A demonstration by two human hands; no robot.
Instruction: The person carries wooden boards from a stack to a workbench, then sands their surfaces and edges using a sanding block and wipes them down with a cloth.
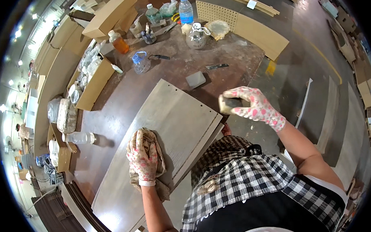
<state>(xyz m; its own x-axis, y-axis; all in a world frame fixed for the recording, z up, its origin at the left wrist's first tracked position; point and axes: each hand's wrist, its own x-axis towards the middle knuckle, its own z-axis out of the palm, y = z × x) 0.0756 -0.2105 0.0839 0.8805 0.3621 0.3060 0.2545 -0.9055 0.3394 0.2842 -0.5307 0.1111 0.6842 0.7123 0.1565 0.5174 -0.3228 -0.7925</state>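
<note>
My left hand (143, 158), in a white glove with pink spots, presses a crumpled brown rag (159, 174) against the top of a grey wood-grain panel (169, 124). The fingers are bent over the cloth. Small dark holes run along the panel's far right edge, and another panel lies beneath it. Off the panel's right corner, my right hand (256, 107) in a matching glove grips a small block (225, 104), pale at its end and dark on one face. A grey square pad (195, 80) lies on the table just beyond the panel.
The brown table (112, 118) carries a clear jar (197, 37), a blue-capped bottle (186, 11), a bottle of amber liquid (118, 42), a blue-topped jug (141, 62) and a dark knife (217, 66). Cardboard boxes (96, 84) line the left. Long panels (328, 115) stand at right.
</note>
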